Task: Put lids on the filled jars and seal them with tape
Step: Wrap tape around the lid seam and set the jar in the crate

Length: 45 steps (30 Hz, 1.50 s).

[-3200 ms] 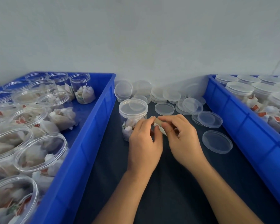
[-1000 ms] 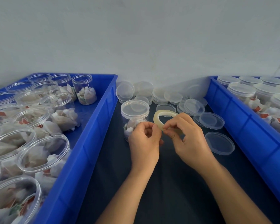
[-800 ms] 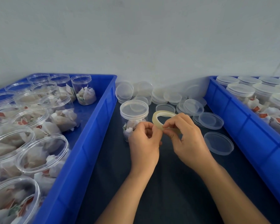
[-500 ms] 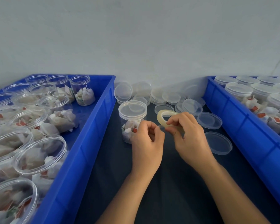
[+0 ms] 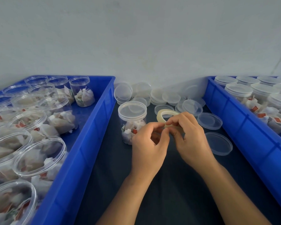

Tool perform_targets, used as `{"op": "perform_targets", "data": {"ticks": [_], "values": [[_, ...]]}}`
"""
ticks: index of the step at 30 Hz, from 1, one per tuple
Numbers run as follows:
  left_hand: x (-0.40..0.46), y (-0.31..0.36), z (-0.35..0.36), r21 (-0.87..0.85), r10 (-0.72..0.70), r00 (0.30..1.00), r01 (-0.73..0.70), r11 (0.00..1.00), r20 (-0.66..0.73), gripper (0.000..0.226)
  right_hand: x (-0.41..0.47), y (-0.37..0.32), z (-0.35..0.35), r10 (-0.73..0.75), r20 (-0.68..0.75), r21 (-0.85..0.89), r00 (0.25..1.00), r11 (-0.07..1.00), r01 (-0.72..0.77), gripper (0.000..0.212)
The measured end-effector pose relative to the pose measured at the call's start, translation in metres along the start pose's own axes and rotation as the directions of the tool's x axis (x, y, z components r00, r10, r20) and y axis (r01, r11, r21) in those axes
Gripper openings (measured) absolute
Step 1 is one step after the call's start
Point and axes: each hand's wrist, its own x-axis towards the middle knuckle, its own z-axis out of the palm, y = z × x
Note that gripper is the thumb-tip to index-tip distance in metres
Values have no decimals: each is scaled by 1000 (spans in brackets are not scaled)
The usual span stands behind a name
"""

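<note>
Both hands now work the tape roll at frame centre, raised since seconds ago: right hand pinching it, left hand curled at its edge, seemingly picking the end free to seal the lidded jar just left.

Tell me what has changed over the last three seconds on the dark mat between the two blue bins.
The tape roll, earlier hidden low between the hands, has been lifted into view. The right hand still grips it, and the left hand still picks at its edge with the fingertips. No strip visibly pulled free yet. The lidded jar, the loose lids and both blue bins stayed put.
</note>
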Motion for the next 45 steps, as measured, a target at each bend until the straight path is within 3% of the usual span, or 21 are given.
{"op": "perform_targets", "data": {"ticks": [9, 13, 21, 28, 34, 45], "values": [[1, -2, -4, 65, 24, 1000, -24, 998, -10, 16, 0, 4, 0, -25, -5, -7, 1000, 1000, 25, 10], [1, 3, -5, -34, -57, 998, 58, 998, 14, 10, 1, 3, -1, -22, -8, 25, 1000, 999, 22, 10], [3, 1, -5, 23, -5, 1000, 5, 1000, -2, 9, 1, 3, -2, 30, 49, 66, 998, 997, -33, 8], [2, 1, -8, -99, -117, 990, 124, 987, 73, 16, 1, 5, -5, 66, 57, 96, 996, 993, -72, 13], [5, -1, -9, -45, -85, 993, 89, 995, 77, 21, 2, 7, -4, 104, 72, 153, 992, 982, -114, 18], [6, -1, -9, 83, 15, 999, -12, 996, -31, 3, 1, 1, -2, 154, 149, 193, 977, 964, -181, 15]]}}
